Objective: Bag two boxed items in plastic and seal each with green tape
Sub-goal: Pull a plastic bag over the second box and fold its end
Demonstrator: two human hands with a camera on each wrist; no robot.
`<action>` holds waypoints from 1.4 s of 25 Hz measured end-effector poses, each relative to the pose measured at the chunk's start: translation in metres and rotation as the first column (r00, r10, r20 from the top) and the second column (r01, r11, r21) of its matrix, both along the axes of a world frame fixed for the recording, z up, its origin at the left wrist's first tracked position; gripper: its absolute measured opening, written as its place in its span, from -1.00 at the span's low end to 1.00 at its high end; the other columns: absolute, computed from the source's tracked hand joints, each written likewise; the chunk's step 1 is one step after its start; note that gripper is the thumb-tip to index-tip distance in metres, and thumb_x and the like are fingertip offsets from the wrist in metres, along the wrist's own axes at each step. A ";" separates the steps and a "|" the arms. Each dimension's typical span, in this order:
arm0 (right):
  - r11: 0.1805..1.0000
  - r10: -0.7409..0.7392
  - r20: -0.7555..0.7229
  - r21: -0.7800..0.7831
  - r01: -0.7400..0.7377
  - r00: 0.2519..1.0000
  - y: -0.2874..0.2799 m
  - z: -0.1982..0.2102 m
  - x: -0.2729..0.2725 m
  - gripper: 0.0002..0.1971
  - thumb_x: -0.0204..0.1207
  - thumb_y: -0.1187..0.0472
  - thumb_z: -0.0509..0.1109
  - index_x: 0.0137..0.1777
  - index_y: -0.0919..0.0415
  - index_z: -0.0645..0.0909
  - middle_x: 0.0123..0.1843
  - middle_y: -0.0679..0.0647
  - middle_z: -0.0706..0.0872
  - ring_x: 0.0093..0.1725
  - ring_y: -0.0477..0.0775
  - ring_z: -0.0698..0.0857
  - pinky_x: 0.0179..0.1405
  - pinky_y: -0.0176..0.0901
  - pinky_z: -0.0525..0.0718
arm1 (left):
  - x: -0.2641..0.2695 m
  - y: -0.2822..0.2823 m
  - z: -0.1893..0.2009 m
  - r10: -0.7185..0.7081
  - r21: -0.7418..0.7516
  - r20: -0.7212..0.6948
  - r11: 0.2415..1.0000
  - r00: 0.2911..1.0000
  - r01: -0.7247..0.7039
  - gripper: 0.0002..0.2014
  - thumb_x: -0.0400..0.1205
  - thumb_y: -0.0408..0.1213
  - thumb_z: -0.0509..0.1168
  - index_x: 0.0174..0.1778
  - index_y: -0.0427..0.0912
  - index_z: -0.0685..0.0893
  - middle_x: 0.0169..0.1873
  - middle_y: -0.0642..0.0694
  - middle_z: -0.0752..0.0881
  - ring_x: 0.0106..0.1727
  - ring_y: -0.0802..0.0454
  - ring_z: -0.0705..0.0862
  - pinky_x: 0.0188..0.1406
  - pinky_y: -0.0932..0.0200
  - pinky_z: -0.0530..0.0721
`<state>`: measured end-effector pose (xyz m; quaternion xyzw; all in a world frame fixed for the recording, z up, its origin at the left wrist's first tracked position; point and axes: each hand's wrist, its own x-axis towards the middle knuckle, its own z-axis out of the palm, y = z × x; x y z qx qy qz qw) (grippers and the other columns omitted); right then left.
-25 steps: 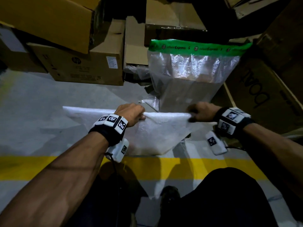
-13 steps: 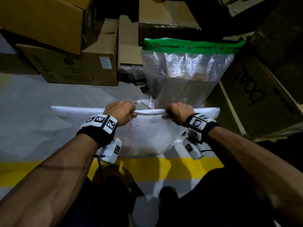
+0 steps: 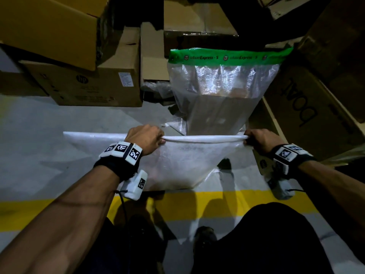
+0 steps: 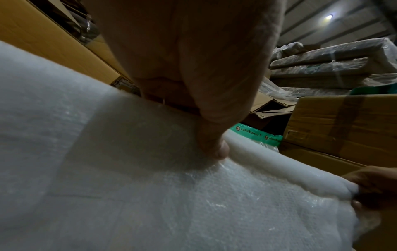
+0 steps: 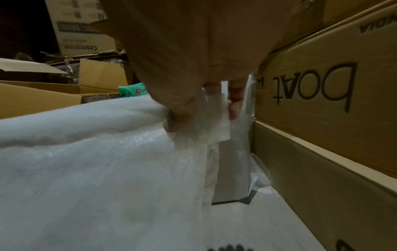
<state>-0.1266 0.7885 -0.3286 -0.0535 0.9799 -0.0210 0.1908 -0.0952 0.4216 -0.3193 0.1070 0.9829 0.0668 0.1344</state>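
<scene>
Plastic bag point(image 3: 177, 165) top gripped between both hands.

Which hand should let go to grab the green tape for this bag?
Probably the right hand. It pinches the folded bag top at its end, while the left hand grips nearer the middle and could keep the fold closed alone. No tape roll shows.

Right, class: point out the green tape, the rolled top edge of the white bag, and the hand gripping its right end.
green tape point(image 3: 229, 57): head view, middle of the strip sealing the clear bag.
rolled top edge point(image 3: 203, 138): head view, midway between the hands.
right hand point(image 3: 260, 138): head view, back of the hand.
</scene>
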 end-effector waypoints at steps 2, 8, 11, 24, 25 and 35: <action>1.000 -0.002 0.009 0.008 0.002 1.000 0.002 0.000 -0.002 -0.91 0.61 0.11 0.37 -0.12 -0.03 0.53 -0.16 0.09 0.63 -0.11 0.17 0.66 -0.15 -0.08 0.53 | 0.000 0.001 0.002 -0.013 -0.008 0.006 1.000 1.000 0.013 -0.82 0.68 -0.01 0.22 -0.19 0.05 0.59 -0.24 -0.02 0.58 -0.19 -0.07 0.53 -0.21 0.12 0.36; 0.996 -0.051 -0.064 0.075 0.056 0.997 -0.004 0.001 -0.005 -0.88 0.56 0.01 0.38 0.00 0.00 0.66 0.02 0.19 0.74 -0.07 0.20 0.67 -0.07 -0.03 0.58 | 0.002 0.002 0.004 -0.007 -0.019 0.003 1.000 1.000 0.007 -0.81 0.68 -0.02 0.22 -0.08 0.00 0.68 -0.24 -0.04 0.56 -0.20 -0.09 0.52 -0.21 0.11 0.39; 0.987 0.007 -0.053 0.162 0.002 0.999 -0.026 0.015 -0.005 -0.75 0.57 0.01 0.32 0.22 -0.06 0.62 0.21 0.11 0.70 0.25 0.17 0.64 0.36 0.12 0.39 | 0.002 0.000 0.003 -0.005 -0.004 0.009 1.000 1.000 0.005 -0.83 0.68 -0.03 0.23 -0.14 0.01 0.63 -0.24 -0.05 0.55 -0.20 -0.10 0.51 -0.21 0.11 0.39; 0.966 0.193 -0.216 -0.130 -0.224 0.957 -0.172 -0.006 0.044 -0.81 0.65 -0.03 0.24 0.01 0.02 0.62 -0.04 0.02 0.74 0.04 0.14 0.68 0.08 -0.03 0.30 | 0.004 -0.013 -0.008 -0.095 0.029 0.048 0.995 0.994 0.094 -0.77 0.65 0.00 0.26 -0.25 -0.04 0.56 -0.28 -0.04 0.58 -0.20 -0.10 0.55 -0.27 0.12 0.38; 0.966 0.194 -0.226 -0.127 -0.226 0.955 -0.173 -0.007 0.043 -0.81 0.66 -0.03 0.23 -0.03 0.03 0.61 -0.06 0.03 0.75 0.02 0.15 0.68 0.02 -0.04 0.26 | 0.004 -0.016 -0.008 -0.088 0.035 0.049 0.996 0.995 0.086 -0.76 0.64 0.01 0.27 -0.23 -0.05 0.57 -0.28 -0.03 0.58 -0.19 -0.10 0.56 -0.28 0.12 0.38; 0.973 0.176 -0.275 -0.097 -0.209 0.945 -0.173 -0.013 0.035 -0.81 0.65 -0.02 0.22 -0.12 0.02 0.56 -0.11 0.05 0.76 0.01 0.19 0.69 -0.08 -0.06 0.18 | 0.024 -0.114 -0.009 0.180 0.046 0.016 0.983 0.984 -0.180 -0.93 0.60 -0.08 0.36 -0.09 0.05 0.61 -0.11 -0.09 0.72 -0.03 -0.17 0.66 -0.17 0.10 0.46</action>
